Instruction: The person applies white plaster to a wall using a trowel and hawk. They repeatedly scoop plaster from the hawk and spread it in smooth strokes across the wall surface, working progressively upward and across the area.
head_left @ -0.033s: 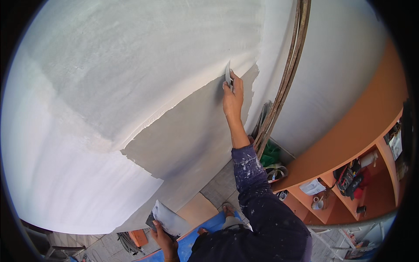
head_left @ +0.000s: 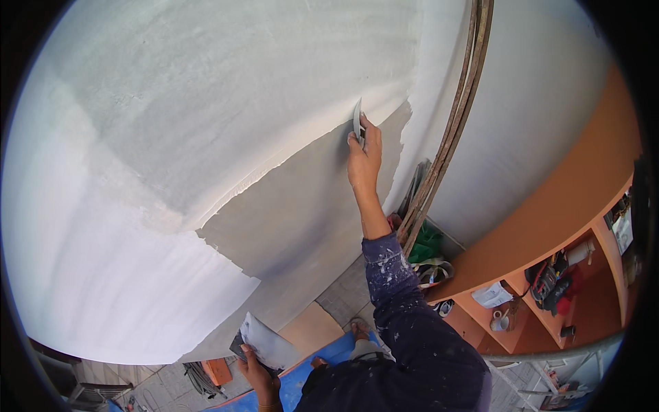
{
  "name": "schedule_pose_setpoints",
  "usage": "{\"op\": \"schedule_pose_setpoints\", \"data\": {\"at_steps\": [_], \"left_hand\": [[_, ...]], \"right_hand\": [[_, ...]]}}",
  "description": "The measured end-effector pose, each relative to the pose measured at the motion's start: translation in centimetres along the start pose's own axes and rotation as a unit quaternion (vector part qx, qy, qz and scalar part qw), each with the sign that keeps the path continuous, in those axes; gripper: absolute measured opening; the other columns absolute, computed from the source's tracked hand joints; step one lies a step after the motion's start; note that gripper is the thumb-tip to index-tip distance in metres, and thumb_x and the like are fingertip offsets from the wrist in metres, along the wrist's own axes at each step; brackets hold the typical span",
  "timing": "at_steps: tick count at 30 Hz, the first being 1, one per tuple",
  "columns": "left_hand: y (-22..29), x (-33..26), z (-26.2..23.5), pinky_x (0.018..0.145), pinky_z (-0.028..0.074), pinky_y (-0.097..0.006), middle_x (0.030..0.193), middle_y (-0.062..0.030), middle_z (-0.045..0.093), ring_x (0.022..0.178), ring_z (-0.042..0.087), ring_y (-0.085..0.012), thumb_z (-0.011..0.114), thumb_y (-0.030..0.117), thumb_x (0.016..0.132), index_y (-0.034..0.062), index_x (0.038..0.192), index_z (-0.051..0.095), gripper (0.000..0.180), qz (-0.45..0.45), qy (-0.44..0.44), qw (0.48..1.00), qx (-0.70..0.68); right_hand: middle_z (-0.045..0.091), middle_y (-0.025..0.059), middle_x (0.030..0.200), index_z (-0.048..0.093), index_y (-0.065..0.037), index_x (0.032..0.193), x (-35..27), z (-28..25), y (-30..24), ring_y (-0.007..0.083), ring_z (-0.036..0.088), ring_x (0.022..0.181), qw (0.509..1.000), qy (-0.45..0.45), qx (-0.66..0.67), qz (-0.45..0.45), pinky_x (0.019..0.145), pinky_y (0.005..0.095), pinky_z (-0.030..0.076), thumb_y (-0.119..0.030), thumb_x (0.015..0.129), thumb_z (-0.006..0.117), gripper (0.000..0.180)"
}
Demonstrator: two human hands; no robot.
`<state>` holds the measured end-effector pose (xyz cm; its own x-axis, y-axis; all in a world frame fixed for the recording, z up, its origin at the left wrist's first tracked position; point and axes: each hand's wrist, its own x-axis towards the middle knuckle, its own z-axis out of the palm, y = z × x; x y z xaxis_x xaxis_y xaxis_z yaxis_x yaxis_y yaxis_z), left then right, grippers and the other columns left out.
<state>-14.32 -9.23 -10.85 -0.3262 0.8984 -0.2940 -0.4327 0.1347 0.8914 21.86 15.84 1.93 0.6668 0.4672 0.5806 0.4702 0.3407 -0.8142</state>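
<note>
Plaster skim at the bare patch: notes on the stroke

Nearest, low in the view, left hand (head_left: 259, 376) is closed around the grip of a flat plaster hawk (head_left: 269, 345), fingers curled under it, thumb on top. The plate carries a pale smear of mix and is held tilted, just off the foot of the wall. Below it lie blue sheeting (head_left: 322, 358) and a tan board (head_left: 310, 328) on the paving.

Further up, the dark, paint-flecked sleeve (head_left: 405, 323) runs to full reach. Right hand (head_left: 364, 159) is shut on a small steel trowel (head_left: 357, 121), fingers pinched along its back. The blade stands nearly on edge against the wall (head_left: 206, 96), right at the line where fresh white coat meets the grey uncoated patch (head_left: 295, 206).

Judgement on doing this stroke well:
- Blade looks steep. Laying it flatter, leading edge lifted only slightly, should spread rather than scrape.
- Work from the wet edge out over the grey, overlapping the white margin so no ridge sets.
- Arm is near full stretch, so pressure will likely be uneven. Stepping closer would steady it.
- Keep the hawk level and near the wall to catch droppings and shorten reloads.

Far right, bent conduits (head_left: 453, 137) climb the corner beside the unfinished strip. That edge needs short, careful strokes. Beyond stand orange shelves (head_left: 549, 206) with tools.
</note>
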Motion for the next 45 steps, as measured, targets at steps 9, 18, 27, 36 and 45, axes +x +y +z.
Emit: {"op": "schedule_pose_setpoints", "data": {"at_steps": [9,18,27,36,45], "left_hand": [[1.9,-0.2,-4.9,0.079,0.053,-0.031,0.103,-0.0068,0.064,0.089,0.062,-0.0143,0.056,0.030,0.101,0.0015,0.114,0.055,0.032,0.034,-0.016,0.998,-0.051],[3.4,-0.9,-8.7,0.080,0.053,-0.030,0.108,-0.0076,0.064,0.092,0.063,-0.0149,0.055,0.030,0.101,0.0009,0.119,0.054,0.034,0.030,0.028,0.997,-0.068],[4.2,2.7,-1.6,0.087,0.055,-0.037,0.119,-0.0128,0.062,0.103,0.064,-0.0249,0.044,0.034,0.104,0.0032,0.130,0.050,0.041,-0.246,-0.247,0.881,-0.321],[5.8,1.4,7.7,0.084,0.053,-0.034,0.111,-0.0073,0.063,0.096,0.063,-0.0180,0.046,0.041,0.102,0.0054,0.132,0.049,0.047,-0.152,-0.223,0.957,-0.110],[0.9,0.3,7.9,0.090,0.052,-0.037,0.118,-0.0072,0.063,0.104,0.063,-0.0213,0.046,0.039,0.102,0.0065,0.134,0.049,0.046,-0.172,-0.192,0.961,-0.103]], "right_hand": [[0.049,0.0158,0.132,0.041,-0.002,0.140,-14.9,6.6,-9.5,0.0338,0.044,0.120,0.991,-0.027,-0.067,-0.109,0.104,0.0478,0.028,-0.005,0.084,0.062,0.060],[0.039,0.0141,0.145,0.036,-0.002,0.147,-28.3,11.1,-14.3,0.0342,0.035,0.133,0.966,-0.107,-0.095,-0.217,0.109,0.0642,0.014,-0.016,0.079,0.062,0.074],[0.042,0.0029,0.148,0.049,-0.024,0.141,-24.8,-3.5,-12.2,0.0310,0.036,0.137,0.750,-0.563,0.118,-0.326,0.114,0.0588,0.020,0.009,0.071,0.056,0.078],[0.046,0.0061,0.143,0.053,-0.021,0.137,-13.7,-10.9,-4.2,0.0320,0.040,0.135,0.757,-0.525,-0.126,-0.368,0.115,0.0498,0.029,0.005,0.074,0.060,0.068],[0.055,0.0159,0.136,0.050,-0.008,0.140,12.5,-11.4,9.3,0.0273,0.052,0.126,0.999,-0.034,-0.007,0.002,0.104,0.0329,0.040,-0.007,0.095,0.047,0.044]]}}
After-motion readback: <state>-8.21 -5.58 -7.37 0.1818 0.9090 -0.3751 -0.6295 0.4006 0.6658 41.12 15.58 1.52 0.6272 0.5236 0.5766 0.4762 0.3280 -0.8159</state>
